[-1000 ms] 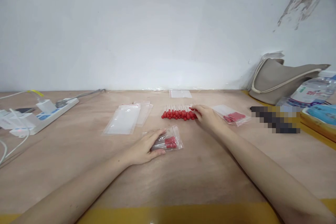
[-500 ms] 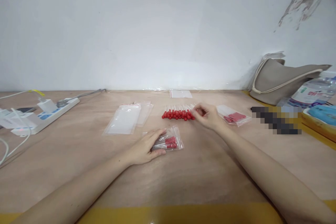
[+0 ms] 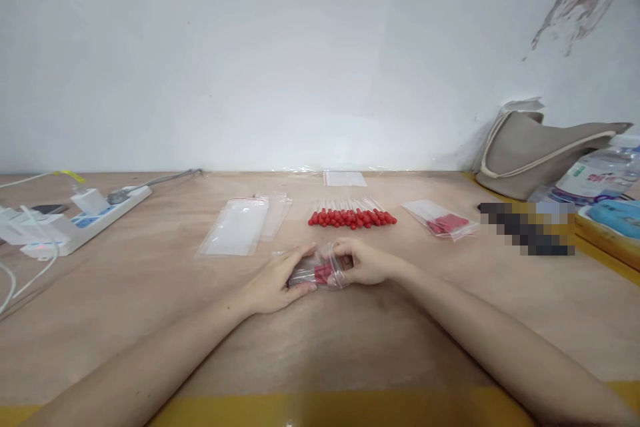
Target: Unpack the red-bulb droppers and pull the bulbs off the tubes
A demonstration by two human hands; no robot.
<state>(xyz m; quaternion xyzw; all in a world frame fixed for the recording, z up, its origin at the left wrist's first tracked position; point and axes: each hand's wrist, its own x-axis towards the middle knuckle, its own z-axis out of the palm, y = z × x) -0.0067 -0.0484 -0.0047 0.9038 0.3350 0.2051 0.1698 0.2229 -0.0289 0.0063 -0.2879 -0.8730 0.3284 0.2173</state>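
Observation:
My left hand (image 3: 280,283) grips the left end of a small clear zip-lock bag (image 3: 306,275), fingers along the far side and thumb along the near side. Inside the bag lie several thin sticks with red heads (image 3: 323,273), heads toward the right. At the bag's right end, my right hand (image 3: 365,263) pinches the edge with the zip strip, and the plastic there is bent up. Just beyond both hands is a row of loose red-headed sticks (image 3: 353,217), their pale shafts pointing toward the wall.
Flat zip-lock bags (image 3: 235,227) lie to the left, another bag (image 3: 345,179) by the wall. A bag with red-headed sticks (image 3: 445,221) lies right. A power strip (image 3: 100,220) with cables stands far left; a grey bag (image 3: 540,147) and plastic bottle (image 3: 600,170) far right.
My right hand has come from the row of loose sticks back toward me and now holds the right end of the bag. My left hand has stayed in place.

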